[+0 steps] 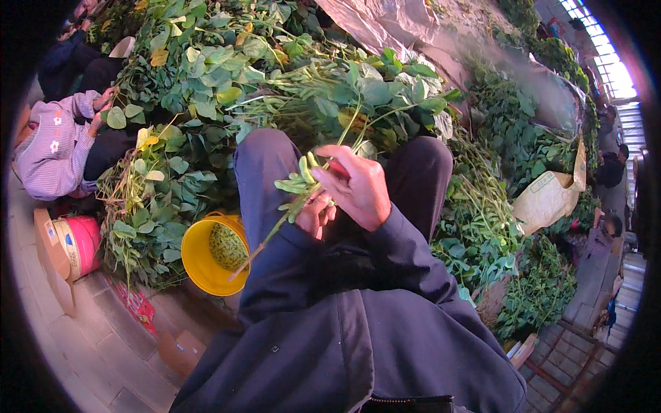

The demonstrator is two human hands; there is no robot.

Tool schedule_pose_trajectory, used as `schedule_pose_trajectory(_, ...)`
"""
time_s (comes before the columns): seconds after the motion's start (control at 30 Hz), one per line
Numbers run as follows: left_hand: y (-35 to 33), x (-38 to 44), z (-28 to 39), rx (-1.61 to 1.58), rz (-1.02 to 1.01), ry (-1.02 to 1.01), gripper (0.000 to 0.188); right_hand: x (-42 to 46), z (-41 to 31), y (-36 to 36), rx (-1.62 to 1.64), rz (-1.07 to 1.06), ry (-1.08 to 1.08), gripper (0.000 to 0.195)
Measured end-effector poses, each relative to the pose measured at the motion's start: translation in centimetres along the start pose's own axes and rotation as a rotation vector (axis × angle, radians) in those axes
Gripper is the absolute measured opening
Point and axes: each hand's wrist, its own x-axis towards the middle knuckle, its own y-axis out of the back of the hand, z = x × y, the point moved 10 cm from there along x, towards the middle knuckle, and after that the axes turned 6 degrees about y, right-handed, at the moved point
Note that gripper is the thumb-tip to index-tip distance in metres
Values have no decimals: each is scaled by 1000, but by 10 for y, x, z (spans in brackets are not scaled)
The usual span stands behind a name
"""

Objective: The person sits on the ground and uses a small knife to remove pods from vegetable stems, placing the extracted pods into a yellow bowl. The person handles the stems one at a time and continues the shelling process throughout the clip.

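Observation:
A green bean plant stem [289, 212] with plump pods [301, 179] lies across my hands, above my lap. My left hand [315, 211] is closed around the stem, partly hidden behind it and the other hand. My right hand [356, 186] is over the upper stem beside the pods, thumb and fingers bent; whether it grips a pod or the stem cannot be told. A yellow bucket [193, 258] stands tilted by my knee, with picked green pods [227, 247] inside. The stem's bare lower end passes over the bucket's rim.
Heaped leafy bean plants [217, 67] lie ahead and on both sides. A person in a striped sweater [54, 149] sits at the left, near a pink and white bucket [82, 245] and cardboard [51, 258]. A woven sack [547, 199] lies at the right; several people are beyond.

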Motion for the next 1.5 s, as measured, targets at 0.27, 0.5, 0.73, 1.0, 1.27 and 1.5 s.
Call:
schedule_pose_trajectory(0.27, -3, -5, 0, 25, 26, 53, 19, 26, 7, -30, 32, -199, 49, 20)
schedule_pose_trajectory(0.5, -55, -23, 2, 247, -428, 235, 23, 17, 9, -8, 39, -162, 19, 21)
schedule_pose_trajectory(0.73, -42, -25, 33, -54, -218, -75, 22, -8, 2, 14, 61, -46, -15, 21)
schedule_pose_trajectory(1.0, -34, -29, 39, -326, -37, -9, 42, -32, 15, 14, 144, 58, -76, 18)
schedule_pose_trajectory(1.27, 0, -22, 49, -85, 166, 55, 28, -60, 55, -28, 435, -116, -448, 16)
schedule_pose_trajectory(1.5, 0, -21, 80, 140, 140, -147, 25, -53, 44, -34, 582, -233, -361, 20)
